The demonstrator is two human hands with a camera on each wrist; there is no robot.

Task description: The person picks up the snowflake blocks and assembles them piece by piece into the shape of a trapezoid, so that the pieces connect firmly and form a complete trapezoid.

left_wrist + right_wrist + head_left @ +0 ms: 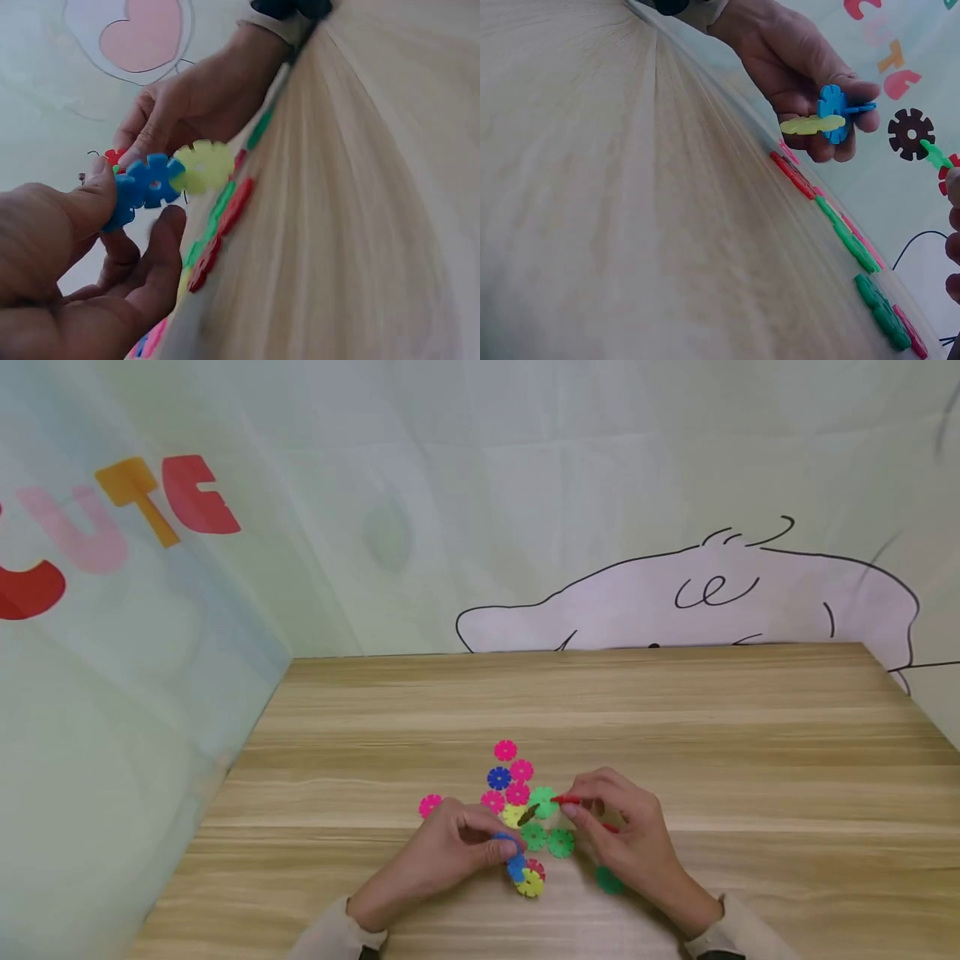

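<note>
My left hand (459,843) pinches a chain of notched snowflake discs between thumb and fingers. Two blue discs (154,181) are slotted together, with a yellow disc (206,166) at the free end. To the right, my right hand (630,822) pinches a red disc (566,798) edge-on. Joined to that one are a light green disc (543,802) and a brown disc (910,135), as the right wrist view shows. Both chains are held above the table, apart from each other. My right fingers are mostly cut off in the right wrist view.
Loose discs lie on the wooden table (360,718): several pink discs (506,750), a dark blue disc (498,778), green discs (560,843) and a yellow disc (513,815). A dark green disc (609,880) is partly under my right hand. Printed cloth (375,460) hangs behind.
</note>
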